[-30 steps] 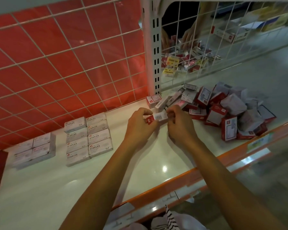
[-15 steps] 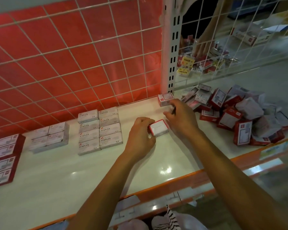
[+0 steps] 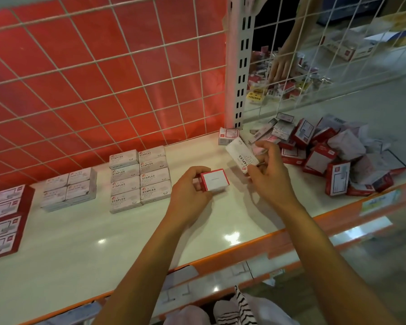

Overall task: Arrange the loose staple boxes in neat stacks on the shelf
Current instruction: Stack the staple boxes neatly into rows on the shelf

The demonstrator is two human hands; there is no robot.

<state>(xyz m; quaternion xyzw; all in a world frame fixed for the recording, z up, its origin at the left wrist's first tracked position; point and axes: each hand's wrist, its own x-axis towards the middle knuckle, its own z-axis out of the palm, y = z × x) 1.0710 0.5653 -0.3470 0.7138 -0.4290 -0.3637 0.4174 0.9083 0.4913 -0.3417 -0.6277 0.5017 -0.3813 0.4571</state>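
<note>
The left hand (image 3: 188, 193) pinches a red-edged box (image 3: 215, 180). The right hand (image 3: 271, 172) grips a white box (image 3: 242, 156) at one o'clock. Line up edges, then stack beside the neat stacks (image 3: 140, 179) at ten o'clock.

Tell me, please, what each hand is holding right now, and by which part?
The left hand grips a red-edged staple box by its left end. The right hand pinches a white STAPLES box by its near end.
</note>
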